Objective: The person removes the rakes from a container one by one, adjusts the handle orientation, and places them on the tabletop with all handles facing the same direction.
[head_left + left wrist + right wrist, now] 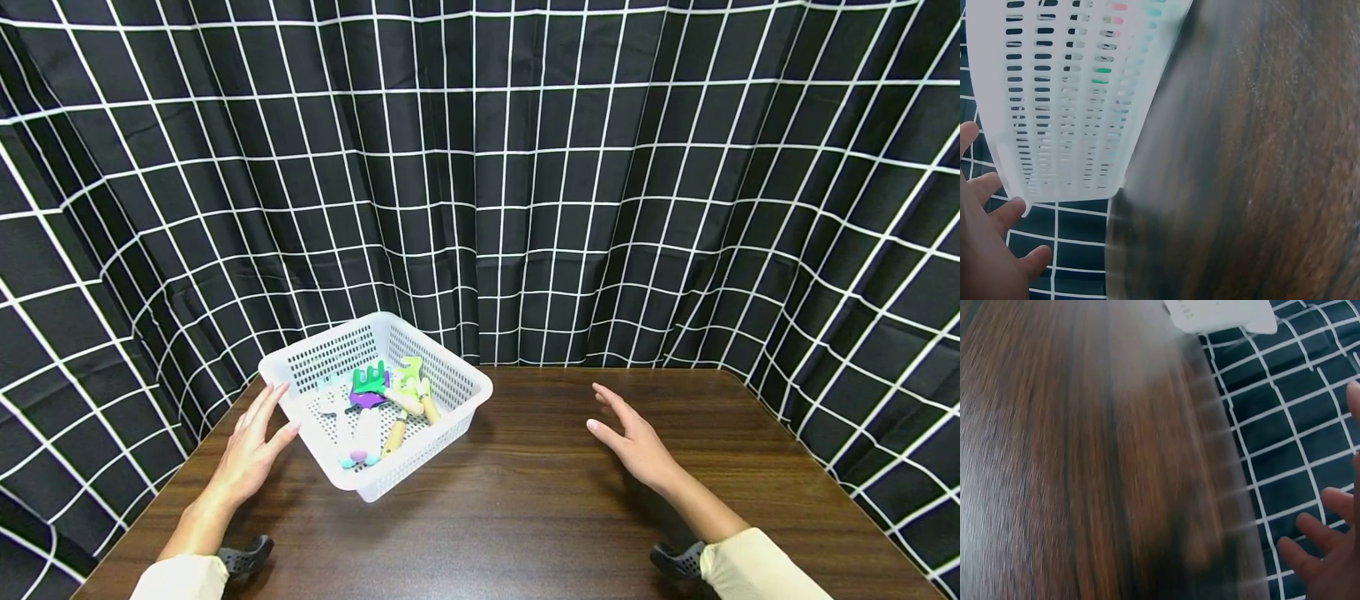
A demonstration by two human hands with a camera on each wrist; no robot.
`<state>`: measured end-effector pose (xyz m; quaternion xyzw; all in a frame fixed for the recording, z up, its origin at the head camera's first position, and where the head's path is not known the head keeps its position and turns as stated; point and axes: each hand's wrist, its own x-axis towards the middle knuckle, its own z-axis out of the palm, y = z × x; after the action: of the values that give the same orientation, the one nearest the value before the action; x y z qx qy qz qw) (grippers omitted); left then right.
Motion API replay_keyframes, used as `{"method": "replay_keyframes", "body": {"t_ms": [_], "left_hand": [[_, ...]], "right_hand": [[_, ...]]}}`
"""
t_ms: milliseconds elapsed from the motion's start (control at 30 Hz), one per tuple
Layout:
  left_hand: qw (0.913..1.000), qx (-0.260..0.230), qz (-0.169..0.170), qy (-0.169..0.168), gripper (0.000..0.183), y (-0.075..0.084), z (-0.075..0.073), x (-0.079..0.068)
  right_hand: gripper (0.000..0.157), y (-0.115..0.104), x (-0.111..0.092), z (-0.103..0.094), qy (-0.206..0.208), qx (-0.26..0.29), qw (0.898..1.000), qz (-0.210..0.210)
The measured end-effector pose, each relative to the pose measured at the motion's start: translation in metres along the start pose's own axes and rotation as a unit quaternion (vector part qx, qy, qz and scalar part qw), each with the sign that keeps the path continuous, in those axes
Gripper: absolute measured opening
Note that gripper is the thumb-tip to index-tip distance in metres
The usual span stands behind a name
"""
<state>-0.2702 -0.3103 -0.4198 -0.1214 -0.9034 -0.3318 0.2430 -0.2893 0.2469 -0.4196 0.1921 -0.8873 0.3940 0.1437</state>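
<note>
A white perforated plastic basket point(468, 392) stands on the left part of the table. In it lie several small hand tools, among them a green fork-shaped tool point(369, 379) with a pale handle, a lime-green tool point(409, 375), a purple piece point(367, 400) and yellowish handles point(395, 435). My left hand point(251, 454) is at the basket's left rim, its fingers extended; in the left wrist view its fingertips are close to the rim's corner, and contact cannot be made out. My right hand point(637, 446) is held over the right side of the table, fingers spread, holding nothing.
The brown wood-grain table point(525, 517) reaches back to a black curtain point(570, 208) with a white grid, which also encloses both sides. A dark band point(243, 557) is on the left wrist and another band point(678, 560) on the right.
</note>
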Motion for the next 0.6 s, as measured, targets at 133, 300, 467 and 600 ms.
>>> {"method": "replay_keyframes", "body": {"t_ms": [133, 300, 467, 600], "left_hand": [[1.0, -0.008, -0.003, 0.003, 0.061, -0.002, 0.003, 0.0], [0.9993, -0.03, -0.022, 0.006, 0.062, 0.001, 0.006, 0.002], [0.9977, -0.048, -0.048, 0.006, 0.064, 0.003, 0.007, 0.004], [0.9945, -0.082, -0.064, 0.003, 0.064, 0.003, 0.008, 0.005]], "right_hand": [[0.059, -0.004, 0.005, 0.007, 0.001, 0.02, 1.0, 0.003], [0.06, -0.009, 0.01, 0.015, 0.001, 0.026, 1.0, -0.002], [0.06, -0.016, 0.015, 0.021, 0.007, 0.024, 0.999, -0.025], [0.059, -0.023, 0.02, 0.026, 0.013, 0.025, 0.999, -0.037]]}}
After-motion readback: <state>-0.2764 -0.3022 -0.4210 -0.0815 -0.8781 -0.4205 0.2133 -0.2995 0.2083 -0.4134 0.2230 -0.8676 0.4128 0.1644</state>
